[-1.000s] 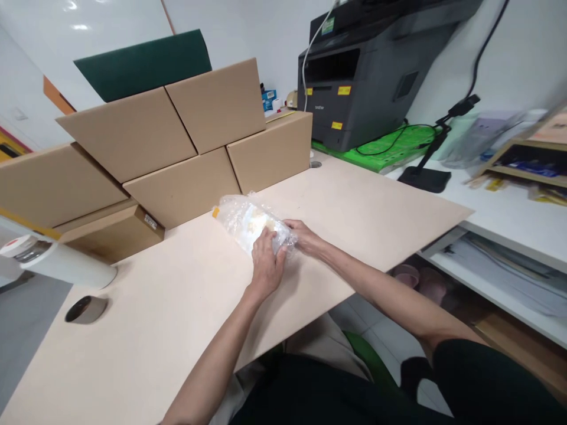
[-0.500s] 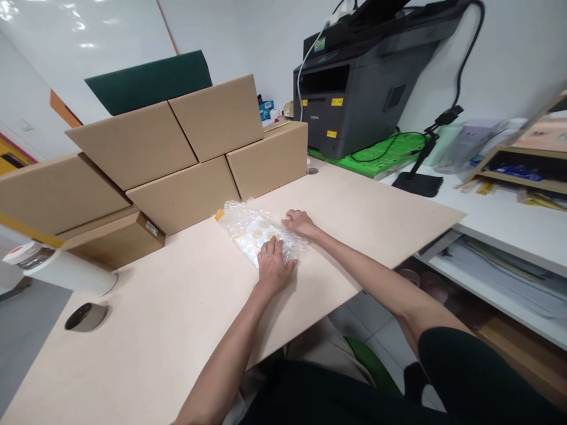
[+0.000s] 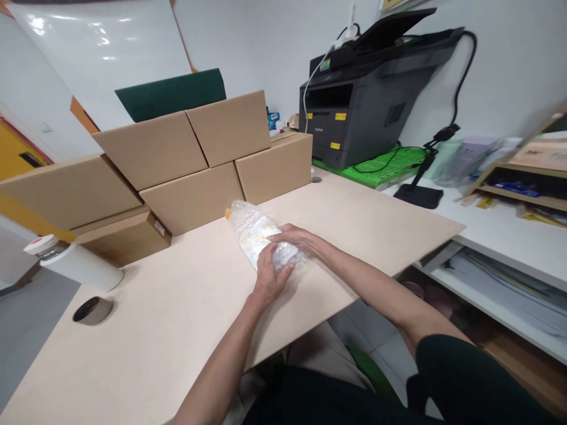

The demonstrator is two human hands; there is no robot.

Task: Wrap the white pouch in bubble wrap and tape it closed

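Left hand (image 3: 269, 278) curved on near end, thumb apart | bubble-wrapped packet (image 3: 254, 229) flat on tabletop (image 3: 177, 313), probably light, crinkly, slippery; best held by both long edges | right hand (image 3: 297, 235) overlapping its right side; I can't tell either grip

One head-worn camera looked forward and down along the forearms (image 3: 221, 354), with the left hand (image 3: 269, 280) and right hand (image 3: 297, 235) near mid-frame; the table (image 3: 177, 313) spread close below, boxes (image 3: 195, 200) and printer (image 3: 370, 115) farther back, the blurry right edge seeming stretched.

Printer (image 3: 372, 105) (front): "brother".
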